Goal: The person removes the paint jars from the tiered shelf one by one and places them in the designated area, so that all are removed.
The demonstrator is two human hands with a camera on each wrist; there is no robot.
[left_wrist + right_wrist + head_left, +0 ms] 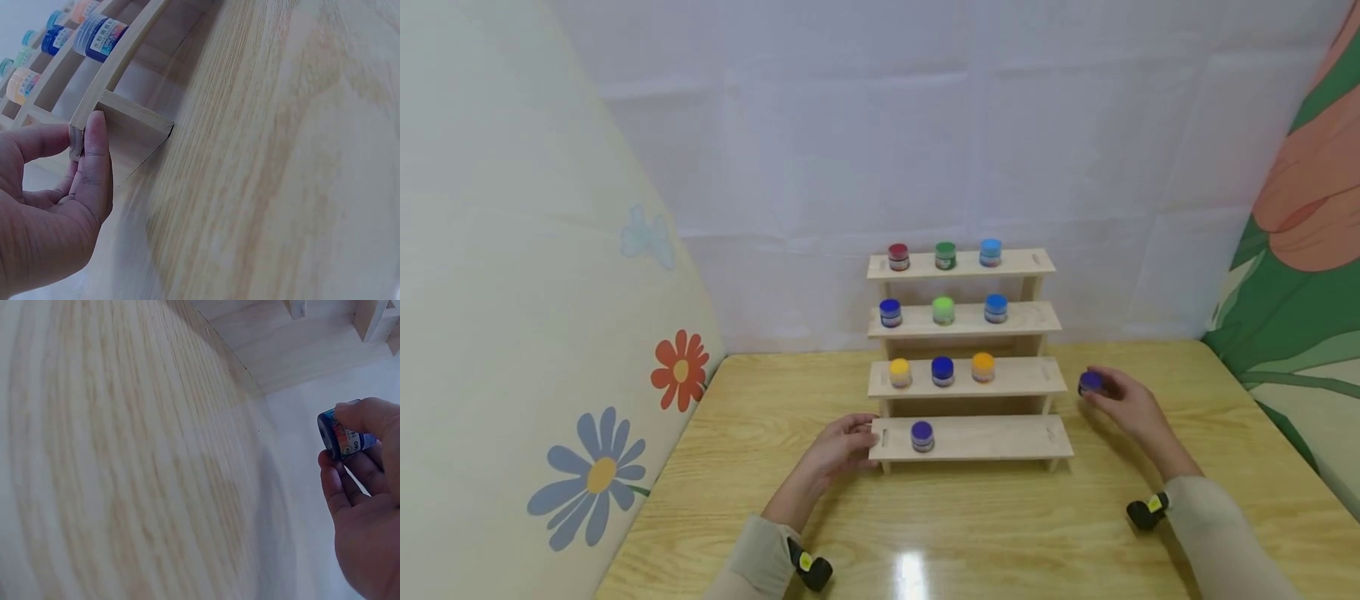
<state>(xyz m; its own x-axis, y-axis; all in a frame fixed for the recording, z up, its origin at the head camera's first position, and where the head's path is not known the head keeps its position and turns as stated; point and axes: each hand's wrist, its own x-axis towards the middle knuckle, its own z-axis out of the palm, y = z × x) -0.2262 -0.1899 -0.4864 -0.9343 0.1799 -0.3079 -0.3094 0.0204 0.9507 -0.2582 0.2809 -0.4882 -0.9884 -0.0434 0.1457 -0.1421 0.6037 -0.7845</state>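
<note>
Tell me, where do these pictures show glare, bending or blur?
Head view: white glare on the glossy yellow wooden tabletop, and labels on the round multicoloured plastic jars too small to read; left wrist view: the pale wooden tiered shelf looks bowed, probably lens distortion, with farther jars softer than the nearest; right wrist view: bluish tint, tabletop grain curving.
</note>
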